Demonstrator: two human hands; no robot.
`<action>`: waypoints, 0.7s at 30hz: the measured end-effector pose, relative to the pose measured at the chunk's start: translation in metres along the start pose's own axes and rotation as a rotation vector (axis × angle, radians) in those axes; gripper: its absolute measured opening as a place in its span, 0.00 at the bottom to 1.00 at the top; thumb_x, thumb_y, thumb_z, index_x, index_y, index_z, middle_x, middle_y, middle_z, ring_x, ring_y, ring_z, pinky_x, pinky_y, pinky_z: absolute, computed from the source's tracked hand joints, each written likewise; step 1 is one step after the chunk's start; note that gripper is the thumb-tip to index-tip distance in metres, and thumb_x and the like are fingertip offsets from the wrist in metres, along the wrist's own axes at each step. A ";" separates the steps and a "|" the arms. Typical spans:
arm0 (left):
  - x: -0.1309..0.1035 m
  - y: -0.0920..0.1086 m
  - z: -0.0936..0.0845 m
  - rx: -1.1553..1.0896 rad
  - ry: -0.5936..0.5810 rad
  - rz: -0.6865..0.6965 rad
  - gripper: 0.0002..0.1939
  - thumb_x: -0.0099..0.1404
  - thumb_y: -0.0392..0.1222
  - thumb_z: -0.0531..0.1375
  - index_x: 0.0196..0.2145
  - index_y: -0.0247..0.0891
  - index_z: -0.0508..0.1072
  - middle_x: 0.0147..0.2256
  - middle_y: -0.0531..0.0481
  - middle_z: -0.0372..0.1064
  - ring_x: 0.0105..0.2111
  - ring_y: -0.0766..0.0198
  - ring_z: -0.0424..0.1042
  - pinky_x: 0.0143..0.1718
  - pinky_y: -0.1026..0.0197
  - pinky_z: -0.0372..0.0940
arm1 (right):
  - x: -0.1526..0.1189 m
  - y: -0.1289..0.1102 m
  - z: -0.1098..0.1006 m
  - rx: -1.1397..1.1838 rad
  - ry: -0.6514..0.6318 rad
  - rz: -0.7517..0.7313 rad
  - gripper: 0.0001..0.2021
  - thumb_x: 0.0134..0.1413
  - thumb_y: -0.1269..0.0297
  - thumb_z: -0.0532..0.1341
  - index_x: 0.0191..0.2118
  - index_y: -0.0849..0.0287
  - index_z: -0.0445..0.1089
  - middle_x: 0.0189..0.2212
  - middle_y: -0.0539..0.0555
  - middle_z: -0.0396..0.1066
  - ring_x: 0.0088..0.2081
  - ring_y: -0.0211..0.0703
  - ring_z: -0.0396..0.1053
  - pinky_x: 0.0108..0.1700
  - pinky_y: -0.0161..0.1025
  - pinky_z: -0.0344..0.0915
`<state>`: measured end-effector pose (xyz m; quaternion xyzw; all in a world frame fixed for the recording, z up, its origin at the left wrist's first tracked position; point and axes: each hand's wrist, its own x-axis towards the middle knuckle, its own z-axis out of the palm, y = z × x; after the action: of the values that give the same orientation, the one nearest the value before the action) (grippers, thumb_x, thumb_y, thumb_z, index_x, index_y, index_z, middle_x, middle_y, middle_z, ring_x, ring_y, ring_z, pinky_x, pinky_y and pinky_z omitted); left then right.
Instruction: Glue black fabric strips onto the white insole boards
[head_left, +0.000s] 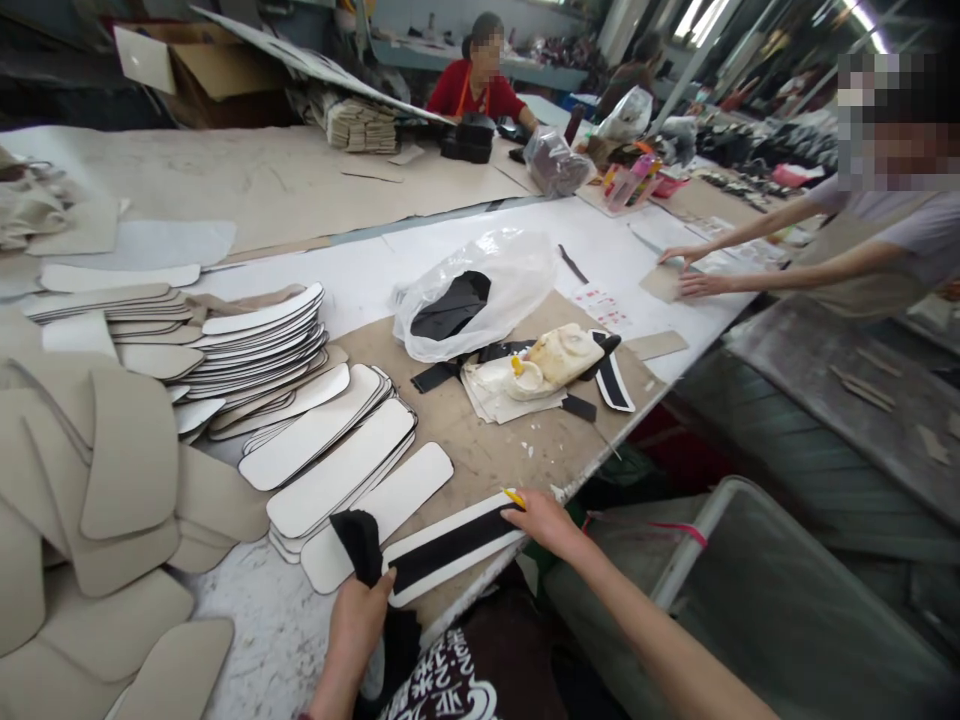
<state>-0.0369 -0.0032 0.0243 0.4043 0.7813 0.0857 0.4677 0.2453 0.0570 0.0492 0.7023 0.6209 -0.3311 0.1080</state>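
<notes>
A white panel (454, 540) with rounded ends lies at the table's near edge, a black strip (450, 548) along its middle. My left hand (360, 610) is closed at the panel's left end, its thumb by the strip. From it rises a bunch of limp black fabric (361, 545), with more dark cloth below. My right hand (547, 522) is closed around a thin yellow stick (514, 497), only its tip showing, and its fingers touch the strip's right end. Fanned stacks of white panels (341, 465) lie left of the work.
Beige panels (127, 450) cover the left side. A stained plastic container (559, 362) and a clear bag (517, 285) of black pieces stand beyond. One co-worker (480, 90) sits across; another's hands (694, 280) handle a beige piece at right. A grey bin (750, 590) stands right.
</notes>
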 end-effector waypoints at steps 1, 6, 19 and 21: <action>0.000 0.000 0.000 -0.008 0.005 -0.003 0.18 0.53 0.46 0.54 0.33 0.26 0.71 0.33 0.34 0.73 0.39 0.49 0.70 0.38 0.58 0.62 | 0.001 0.001 0.000 0.013 -0.004 -0.003 0.13 0.49 0.57 0.55 0.36 0.57 0.69 0.33 0.54 0.72 0.38 0.45 0.68 0.35 0.34 0.56; 0.002 -0.001 0.002 0.033 0.006 -0.031 0.20 0.53 0.47 0.54 0.33 0.26 0.72 0.31 0.33 0.73 0.37 0.46 0.70 0.37 0.55 0.62 | 0.004 0.005 -0.001 0.056 -0.018 -0.015 0.13 0.48 0.57 0.56 0.36 0.58 0.70 0.33 0.54 0.73 0.37 0.43 0.68 0.35 0.33 0.56; 0.004 0.004 0.003 0.165 -0.012 -0.090 0.21 0.55 0.49 0.52 0.33 0.26 0.72 0.31 0.31 0.73 0.40 0.44 0.70 0.36 0.56 0.63 | 0.011 0.008 -0.004 0.080 -0.066 -0.035 0.12 0.47 0.59 0.56 0.35 0.60 0.71 0.30 0.54 0.73 0.33 0.42 0.68 0.32 0.32 0.55; 0.004 0.002 0.004 0.143 -0.002 -0.071 0.20 0.55 0.49 0.52 0.34 0.27 0.72 0.32 0.31 0.73 0.41 0.45 0.69 0.37 0.56 0.62 | 0.011 0.008 -0.004 0.072 -0.069 -0.033 0.12 0.47 0.59 0.57 0.35 0.60 0.71 0.31 0.55 0.73 0.34 0.42 0.68 0.32 0.32 0.55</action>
<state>-0.0330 0.0004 0.0202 0.4089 0.7989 0.0127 0.4410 0.2541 0.0663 0.0432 0.6834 0.6161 -0.3790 0.0985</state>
